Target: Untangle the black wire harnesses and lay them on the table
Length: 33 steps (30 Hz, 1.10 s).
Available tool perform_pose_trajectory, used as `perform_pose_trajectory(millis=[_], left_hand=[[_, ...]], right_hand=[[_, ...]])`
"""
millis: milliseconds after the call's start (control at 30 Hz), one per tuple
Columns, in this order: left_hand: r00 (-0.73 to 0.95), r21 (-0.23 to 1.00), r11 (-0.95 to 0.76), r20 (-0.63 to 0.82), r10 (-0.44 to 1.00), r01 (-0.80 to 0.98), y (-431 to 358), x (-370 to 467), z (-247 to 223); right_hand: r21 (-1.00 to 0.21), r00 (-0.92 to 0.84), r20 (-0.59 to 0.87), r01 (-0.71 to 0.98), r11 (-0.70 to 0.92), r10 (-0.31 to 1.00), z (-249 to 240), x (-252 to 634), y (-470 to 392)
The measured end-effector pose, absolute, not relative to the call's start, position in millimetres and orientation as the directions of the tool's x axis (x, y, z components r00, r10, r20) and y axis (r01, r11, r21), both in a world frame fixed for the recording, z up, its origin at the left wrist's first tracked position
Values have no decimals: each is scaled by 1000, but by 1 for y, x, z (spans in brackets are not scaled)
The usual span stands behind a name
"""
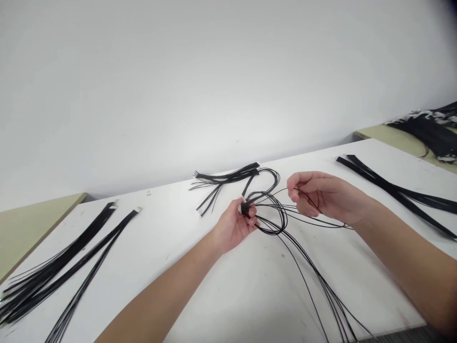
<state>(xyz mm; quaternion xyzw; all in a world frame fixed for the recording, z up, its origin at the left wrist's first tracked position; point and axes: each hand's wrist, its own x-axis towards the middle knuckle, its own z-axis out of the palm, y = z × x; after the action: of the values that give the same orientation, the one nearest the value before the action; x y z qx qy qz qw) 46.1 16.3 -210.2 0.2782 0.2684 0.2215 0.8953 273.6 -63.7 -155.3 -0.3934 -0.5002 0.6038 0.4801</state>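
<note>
My left hand is closed on a white connector where many thin black wires meet. From it the wire harness loops round and trails toward the front edge of the table. Off to the right, my right hand is raised with thumb and fingers pinched on a single black wire of this harness. Just behind my left hand lies a bundle of black wires with pale ends. Part of the connector is hidden by my fingers.
Black wire bundles with white connectors lie on the left of the white table. More flat black cables are at the right. A dark cable pile rests on a yellowish board at far right. A pale wall stands behind.
</note>
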Motion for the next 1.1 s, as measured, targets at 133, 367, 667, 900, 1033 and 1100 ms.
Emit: perform_pose_trajectory(millis=[133, 367, 667, 900, 1033, 1100], left_hand=[[758, 636, 738, -361, 544, -227, 15, 47, -209], [753, 648, 732, -370, 545, -212, 14, 47, -208], [755, 649, 732, -371, 541, -206, 15, 47, -209], [759, 669, 721, -371, 535, -181, 15, 47, -208], [756, 679, 717, -384, 529, -157, 14, 47, -206], [755, 684, 713, -387, 530, -151, 14, 47, -206]], right_hand=[[-967, -293, 60, -253, -17, 954, -161, 282, -62], [-993, -247, 83, -105, 58, 965, -155, 296, -65], [-999, -161, 9, -35, 4, 987, -145, 317, -71], [-989, -195, -59, 147, -30, 979, -141, 334, -76], [-984, -341, -173, 87, -152, 924, -135, 341, -83], [-970, -341, -232, 153, -190, 911, -132, 345, -86]])
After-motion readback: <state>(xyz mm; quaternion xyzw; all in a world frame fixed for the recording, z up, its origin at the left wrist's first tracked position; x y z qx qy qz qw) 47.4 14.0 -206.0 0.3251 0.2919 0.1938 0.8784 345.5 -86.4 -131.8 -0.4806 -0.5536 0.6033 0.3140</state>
